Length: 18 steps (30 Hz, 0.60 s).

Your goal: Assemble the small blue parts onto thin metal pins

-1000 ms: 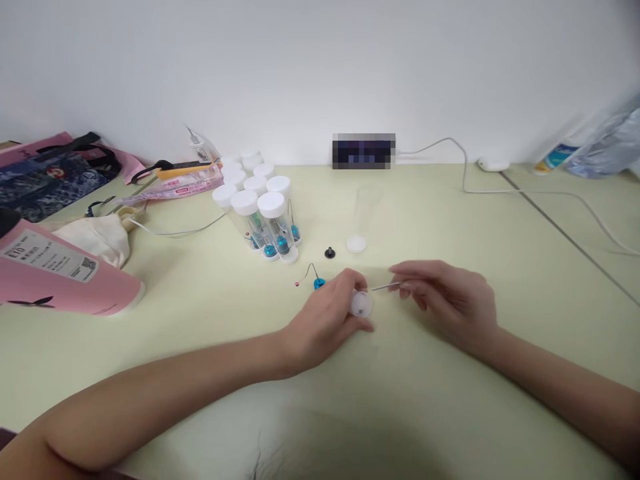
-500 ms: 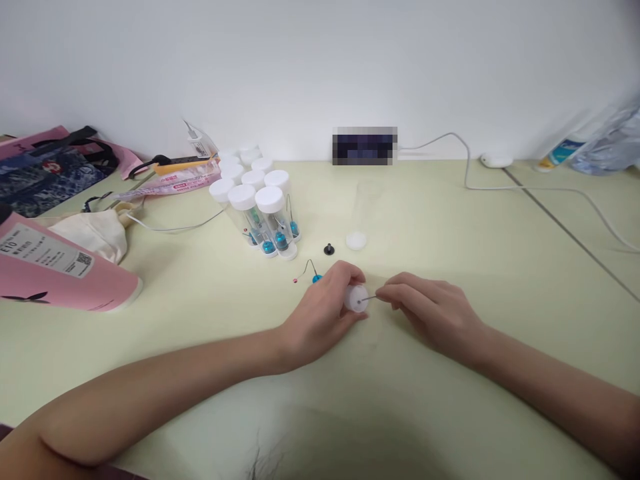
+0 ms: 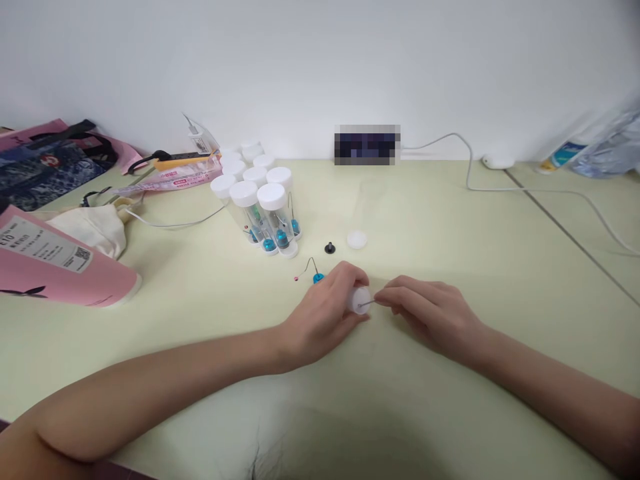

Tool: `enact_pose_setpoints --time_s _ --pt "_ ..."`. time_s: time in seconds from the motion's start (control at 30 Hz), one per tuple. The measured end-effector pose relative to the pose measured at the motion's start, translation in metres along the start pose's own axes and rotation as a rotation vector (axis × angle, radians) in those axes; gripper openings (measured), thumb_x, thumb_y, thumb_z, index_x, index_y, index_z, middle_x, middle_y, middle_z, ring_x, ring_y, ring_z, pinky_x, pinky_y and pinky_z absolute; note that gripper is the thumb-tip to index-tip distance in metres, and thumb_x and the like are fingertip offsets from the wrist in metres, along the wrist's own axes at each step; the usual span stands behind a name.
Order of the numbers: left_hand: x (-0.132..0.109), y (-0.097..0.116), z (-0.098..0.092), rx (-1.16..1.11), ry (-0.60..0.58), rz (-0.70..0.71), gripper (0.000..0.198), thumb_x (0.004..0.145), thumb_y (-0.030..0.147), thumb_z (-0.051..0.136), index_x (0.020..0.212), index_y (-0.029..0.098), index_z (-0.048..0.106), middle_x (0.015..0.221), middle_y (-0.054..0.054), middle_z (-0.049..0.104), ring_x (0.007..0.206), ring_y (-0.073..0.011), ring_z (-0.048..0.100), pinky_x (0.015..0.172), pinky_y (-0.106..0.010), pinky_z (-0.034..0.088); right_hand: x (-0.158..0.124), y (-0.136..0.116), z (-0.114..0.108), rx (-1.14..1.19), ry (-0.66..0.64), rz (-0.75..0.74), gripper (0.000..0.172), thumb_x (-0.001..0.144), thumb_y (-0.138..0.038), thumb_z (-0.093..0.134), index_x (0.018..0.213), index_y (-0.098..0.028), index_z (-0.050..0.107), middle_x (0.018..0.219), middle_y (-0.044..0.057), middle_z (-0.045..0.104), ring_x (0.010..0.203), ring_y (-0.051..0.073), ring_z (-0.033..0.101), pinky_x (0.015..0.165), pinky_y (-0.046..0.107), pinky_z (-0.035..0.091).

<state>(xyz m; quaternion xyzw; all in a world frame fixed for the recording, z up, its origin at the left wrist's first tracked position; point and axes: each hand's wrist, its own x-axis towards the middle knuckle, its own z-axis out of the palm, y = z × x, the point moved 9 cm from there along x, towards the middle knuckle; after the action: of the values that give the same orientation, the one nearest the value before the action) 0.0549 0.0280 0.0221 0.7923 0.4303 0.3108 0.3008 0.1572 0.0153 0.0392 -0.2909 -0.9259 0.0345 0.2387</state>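
Observation:
My left hand is closed round a small white cap, held on its side just above the table. My right hand pinches a thin metal pin whose tip sits at the middle of the cap. Behind my left hand lies a blue part with a bent wire and a red tip. A small black piece and a loose white cap lie beyond, with a clear tube behind the cap.
A cluster of capped clear tubes with blue parts inside stands at centre left. Pink packages, a cloth bag and a dark bag crowd the left. White cables run along the back right, near plastic bottles.
My right hand moved left and brought the pin's tip from clear of the cap into the cap's middle. My left hand kept its hold on the cap.

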Motion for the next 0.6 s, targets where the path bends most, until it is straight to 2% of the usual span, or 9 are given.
enact_pose_setpoints --time_s 0.27,0.4,0.6 --pt "-0.0001 0.0015 -0.0016 0.015 0.011 0.021 0.027 0.075 0.013 0.055 0.095 0.023 0.039 0.091 0.000 0.051 0.076 -0.0143 0.049 0.061 -0.027 0.041 -0.0021 0.0027 0.0017 0.010 -0.005 0.009 0.018 0.091 -0.014 0.038 0.102 -0.023 0.050 0.076 0.001 0.061 0.058 0.013 0.053 0.053 0.024 0.038" --pt "-0.0002 -0.0007 -0.0029 0.015 0.029 -0.005 0.028 0.075 0.014 0.057 0.095 0.023 0.039 0.091 0.000 0.050 0.073 -0.0136 0.048 0.059 -0.026 0.039 -0.0035 0.0002 -0.0003 -0.018 0.024 -0.016 0.019 0.090 -0.013 0.041 0.104 -0.022 0.049 0.078 0.002 0.061 0.060 0.013 0.054 0.053 0.024 0.038" --pt "-0.0002 -0.0026 -0.0048 0.026 0.041 -0.031 0.025 0.075 0.016 0.056 0.093 0.023 0.040 0.090 0.001 0.050 0.073 -0.0130 0.047 0.059 -0.026 0.039 -0.0026 0.0023 0.0003 -0.016 0.002 -0.013 0.017 0.090 -0.013 0.041 0.104 -0.021 0.048 0.076 0.002 0.061 0.061 0.013 0.055 0.054 0.024 0.038"
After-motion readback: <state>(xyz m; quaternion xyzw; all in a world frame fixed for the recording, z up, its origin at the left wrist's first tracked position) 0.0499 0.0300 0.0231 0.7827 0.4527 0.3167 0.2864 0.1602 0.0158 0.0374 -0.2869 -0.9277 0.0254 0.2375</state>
